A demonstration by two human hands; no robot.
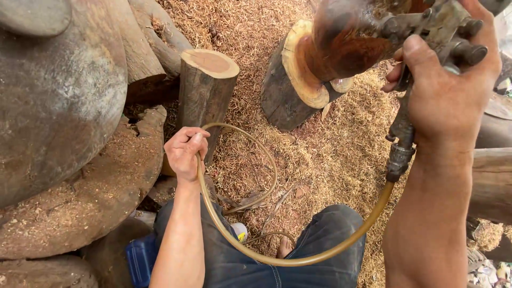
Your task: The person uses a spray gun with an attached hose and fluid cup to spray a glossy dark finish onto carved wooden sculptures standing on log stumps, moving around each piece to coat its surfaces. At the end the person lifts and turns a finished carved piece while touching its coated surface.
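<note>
The right hand (453, 90) gripped a metal spray gun (426, 32); the left hand (185, 152) clenched its yellowish hose (298, 260) beside a log (207, 88).

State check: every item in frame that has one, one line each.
right hand: closed around the spray gun grip
spray gun: held up, nozzle close to the reddish wood piece
left hand: fingers shut on the hose
hose: connected to the gun's base, looped slack across the lap
reddish wood piece: glossy, resting on a log
cut log: upright, bare top
blue container: partly hidden by the leg
</note>
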